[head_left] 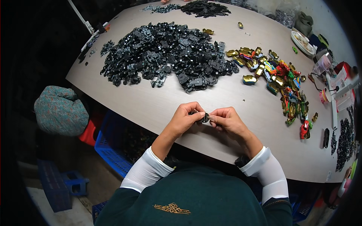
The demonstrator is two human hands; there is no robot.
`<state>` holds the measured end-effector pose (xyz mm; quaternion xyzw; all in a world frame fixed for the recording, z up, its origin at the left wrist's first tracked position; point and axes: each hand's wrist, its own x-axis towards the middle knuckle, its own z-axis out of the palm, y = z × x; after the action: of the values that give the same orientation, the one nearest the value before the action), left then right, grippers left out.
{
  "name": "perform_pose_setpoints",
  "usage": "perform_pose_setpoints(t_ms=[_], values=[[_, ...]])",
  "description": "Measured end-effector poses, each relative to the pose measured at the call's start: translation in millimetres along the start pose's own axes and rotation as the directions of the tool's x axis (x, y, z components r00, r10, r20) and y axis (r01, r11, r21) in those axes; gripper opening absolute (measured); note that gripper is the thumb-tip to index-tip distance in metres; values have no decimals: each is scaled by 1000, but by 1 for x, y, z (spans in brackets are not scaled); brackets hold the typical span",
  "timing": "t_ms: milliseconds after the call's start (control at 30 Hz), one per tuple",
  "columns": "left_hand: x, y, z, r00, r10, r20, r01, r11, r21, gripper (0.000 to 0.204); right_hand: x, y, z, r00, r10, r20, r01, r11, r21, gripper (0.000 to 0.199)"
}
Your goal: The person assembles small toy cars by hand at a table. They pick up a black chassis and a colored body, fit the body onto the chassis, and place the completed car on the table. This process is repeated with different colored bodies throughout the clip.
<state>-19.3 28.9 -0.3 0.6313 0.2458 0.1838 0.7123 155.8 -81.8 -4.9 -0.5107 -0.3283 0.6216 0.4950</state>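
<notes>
— at the near table [158, 109] edge, what's held?
— a small black part [204, 118], pinched between both hands, just above the tabletop.
— how do the hands sit?
— left hand [184, 118] and right hand [226, 121] meet, fingertips clamped on the part from either side; probably for a steady grip on something so small.
— and beyond?
— a big black pile [169, 52] lies far and left, within reach. coloured and gold shells [275, 75] spread to the right. a blue crate [113, 150] sits below the table, left.
</notes>
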Motion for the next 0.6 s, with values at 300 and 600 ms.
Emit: perform_pose_setpoints(t_ms=[300,600], values=[[2,4,9,988,-3,-155,-13,995,-103,30,-1,4,14,957,-88,-277,148,968,204,14],[-2,7,13,956,27,-292,-112,954,-278,30,6,7,-2,970,-154,-187,161,987,21,12]])
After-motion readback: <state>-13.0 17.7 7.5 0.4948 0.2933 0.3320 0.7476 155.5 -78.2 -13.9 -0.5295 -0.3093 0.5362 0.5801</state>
